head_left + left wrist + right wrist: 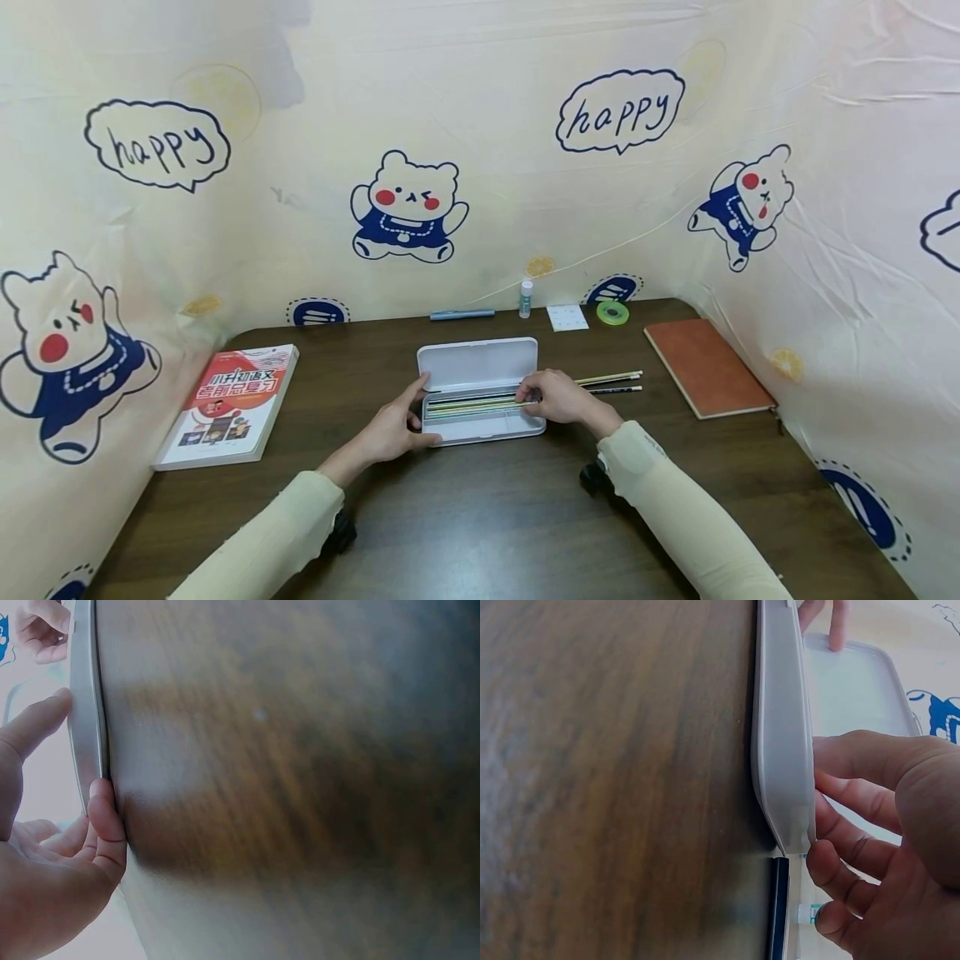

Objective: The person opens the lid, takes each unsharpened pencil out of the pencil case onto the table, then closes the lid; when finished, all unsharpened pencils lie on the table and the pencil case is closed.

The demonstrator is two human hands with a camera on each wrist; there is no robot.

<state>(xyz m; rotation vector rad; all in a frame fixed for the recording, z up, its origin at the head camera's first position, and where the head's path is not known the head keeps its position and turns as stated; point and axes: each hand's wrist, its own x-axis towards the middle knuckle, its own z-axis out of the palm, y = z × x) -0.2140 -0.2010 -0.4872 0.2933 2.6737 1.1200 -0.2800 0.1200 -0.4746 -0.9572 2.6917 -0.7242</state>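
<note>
An open white pencil case lies on the dark wooden table, its lid tilted back. Several pencils lie lengthwise inside. My left hand grips the case's left end, thumb at the front corner and index finger up against the lid; in the left wrist view its lower fingers curl at the end of the case. My right hand reaches over the right end, fingers bent and fingertips down among the pencils. The rim hides those tips in the right wrist view, so I cannot tell whether they pinch a pencil.
Two more pencils lie just right of the case. A book is at the left, a brown notebook at the right. Along the back are a blue pen, a glue stick, a white paper pad and green tape.
</note>
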